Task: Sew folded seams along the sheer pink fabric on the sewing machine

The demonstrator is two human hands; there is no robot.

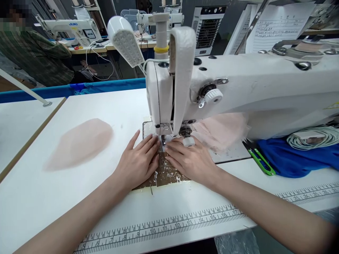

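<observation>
My left hand (139, 160) lies palm down with outstretched fingers, just left of the presser foot (163, 140) of a white sewing machine (238, 81). On the other side of the foot, my right hand (192, 160) rests flat, its fingers pointing at the needle area and partly hidden by a white knob (189, 141). Between and under both hands is a brown, tape-covered patch (169, 173) of the table. Crumpled sheer pink fabric (219, 130) sits under the machine arm, beyond my right hand. Whatever lies directly beneath my fingertips is too hidden to make out.
A sheer pink fabric piece (82, 144) lies on the left of the white table (106, 201). Green thread snips (261, 162) and blue cloth (299, 158) are at right. A printed ruler (164, 229) runs along the front edge. Another person (37, 56) sits at the back left.
</observation>
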